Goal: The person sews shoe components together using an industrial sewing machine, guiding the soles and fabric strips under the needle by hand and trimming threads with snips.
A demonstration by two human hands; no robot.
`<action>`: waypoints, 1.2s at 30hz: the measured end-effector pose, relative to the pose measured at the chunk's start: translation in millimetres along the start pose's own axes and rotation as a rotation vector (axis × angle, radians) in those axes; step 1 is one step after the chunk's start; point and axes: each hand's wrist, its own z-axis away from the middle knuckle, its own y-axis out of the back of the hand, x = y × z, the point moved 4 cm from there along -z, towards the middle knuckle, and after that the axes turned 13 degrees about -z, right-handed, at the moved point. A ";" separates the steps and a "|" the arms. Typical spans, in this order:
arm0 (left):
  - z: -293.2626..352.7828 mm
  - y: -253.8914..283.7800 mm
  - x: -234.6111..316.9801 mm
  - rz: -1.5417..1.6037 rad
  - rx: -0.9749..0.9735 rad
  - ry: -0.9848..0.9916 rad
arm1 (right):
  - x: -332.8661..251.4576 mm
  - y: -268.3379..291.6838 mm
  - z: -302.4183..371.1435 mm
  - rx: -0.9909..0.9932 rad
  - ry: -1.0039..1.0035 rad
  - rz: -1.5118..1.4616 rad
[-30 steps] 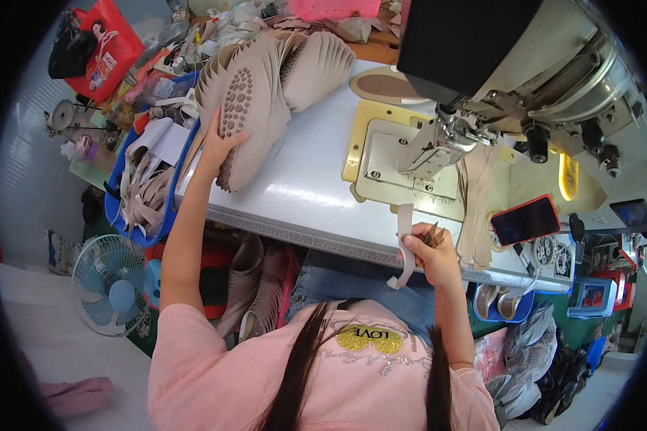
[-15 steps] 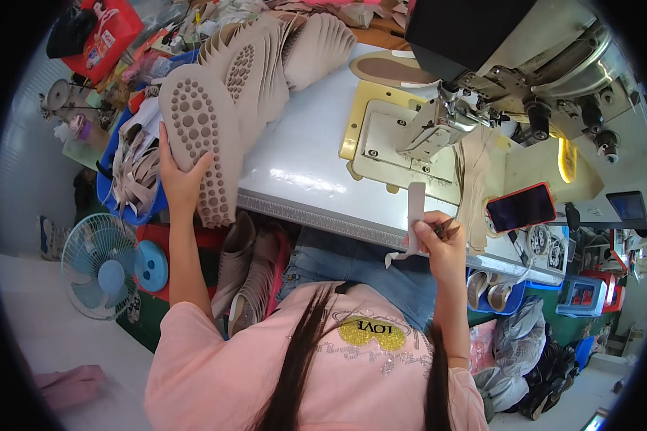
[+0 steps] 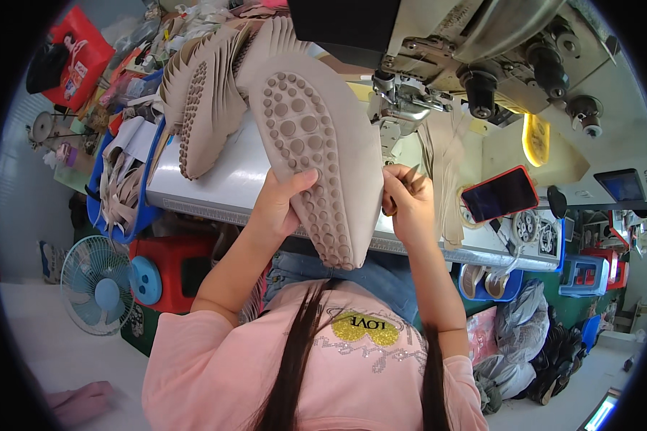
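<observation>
Holds studded shoe (image 3: 341, 158) by left side in left hand (image 3: 279, 201), thumb over studs, other fingers hidden beneath. Curls right hand (image 3: 408, 207) narrowly round small tool (image 3: 413, 173), mostly hidden, at shoe's right edge; can't tell if touching. Keeps shoe over near edge of table (image 3: 174, 174), near side of sewing machine (image 3: 428, 47). Risks scratching through tool slip, twisting through loose thumb. Points broad end far, slightly left; runs lengthwise near-far, studs up.
</observation>
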 end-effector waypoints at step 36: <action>-75.3 4.9 0.6 -0.124 -0.151 0.148 | -17.2 6.8 -29.4 0.093 0.096 0.062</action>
